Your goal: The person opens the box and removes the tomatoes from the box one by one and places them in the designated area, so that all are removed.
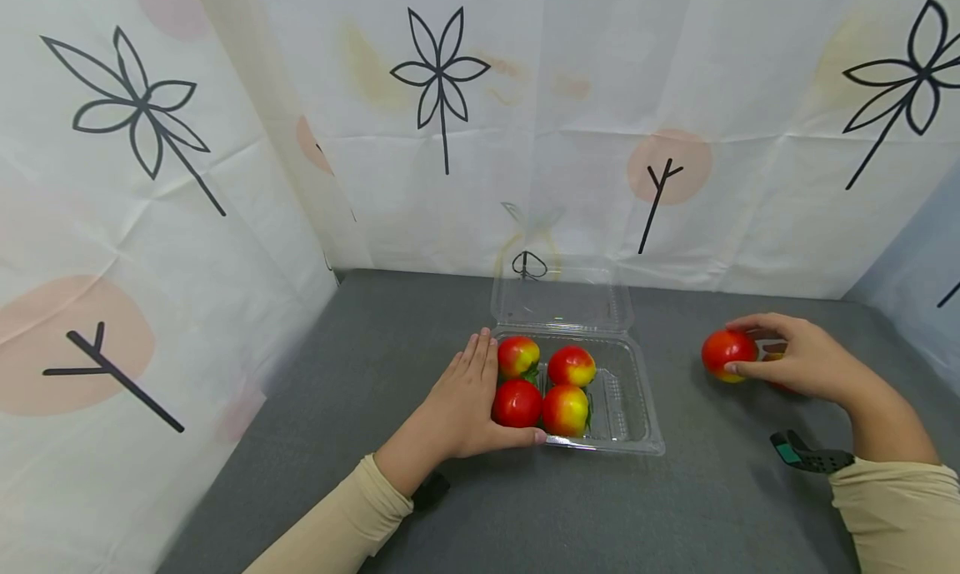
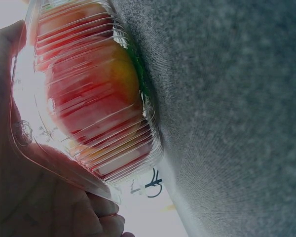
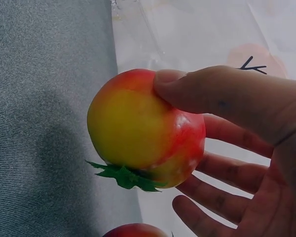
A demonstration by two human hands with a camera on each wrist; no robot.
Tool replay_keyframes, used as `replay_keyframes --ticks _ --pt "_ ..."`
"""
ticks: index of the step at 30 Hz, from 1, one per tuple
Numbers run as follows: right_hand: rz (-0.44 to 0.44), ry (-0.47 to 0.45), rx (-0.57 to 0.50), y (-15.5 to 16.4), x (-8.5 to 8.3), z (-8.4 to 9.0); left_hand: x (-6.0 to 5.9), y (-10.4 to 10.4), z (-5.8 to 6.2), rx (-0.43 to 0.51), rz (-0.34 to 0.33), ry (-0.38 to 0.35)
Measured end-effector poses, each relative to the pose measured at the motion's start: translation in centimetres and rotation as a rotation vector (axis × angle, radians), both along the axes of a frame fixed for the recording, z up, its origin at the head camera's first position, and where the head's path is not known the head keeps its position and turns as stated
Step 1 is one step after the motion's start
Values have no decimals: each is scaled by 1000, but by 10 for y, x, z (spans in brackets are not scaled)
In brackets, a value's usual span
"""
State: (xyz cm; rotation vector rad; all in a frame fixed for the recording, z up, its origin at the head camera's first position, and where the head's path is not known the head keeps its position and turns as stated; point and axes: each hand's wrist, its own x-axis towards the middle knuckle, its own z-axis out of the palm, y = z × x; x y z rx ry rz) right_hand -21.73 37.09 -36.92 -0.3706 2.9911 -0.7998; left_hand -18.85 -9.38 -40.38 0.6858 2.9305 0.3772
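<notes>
The tomato point(image 1: 722, 351) in the person's right hand point(image 1: 808, 361) is at the right of the head view, right of the clear clamshell container point(image 1: 618, 391). It is nearly round, with no marked long axis; in the right wrist view its green calyx point(image 3: 124, 175) points toward the bottom of the frame, with the yellow side facing the camera. The right hand is clamped on it, thumb pressed on its upper right and the other fingers spread apart behind it in that view. Whether it touches the grey table point(image 1: 405, 324) I cannot tell. A second tomato point(image 3: 138, 231), partly cut off, shows at the bottom edge of the right wrist view.

The container lies at the centre of the head view, wider left to right than top to bottom in the picture, its lid point(image 1: 558, 303) swung open toward the top of the frame. Four red-and-yellow tomatoes point(image 1: 567, 411) sit in its left and middle part, two by two; the lower right one shows green at its right edge. The left hand point(image 1: 467, 414) touches the container's lower left corner, straight fingers along the left side and thumb stretched apart along the near rim.
</notes>
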Motion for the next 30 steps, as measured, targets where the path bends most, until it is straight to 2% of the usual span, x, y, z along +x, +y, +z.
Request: replay_keyframes --ticks 18,30 --pt "32 -38 34 -2 -2 -3 -1 0 -1 -3 4 -14" --pt "76 -6 36 -2 -3 -9 0 0 0 4 6 -12"
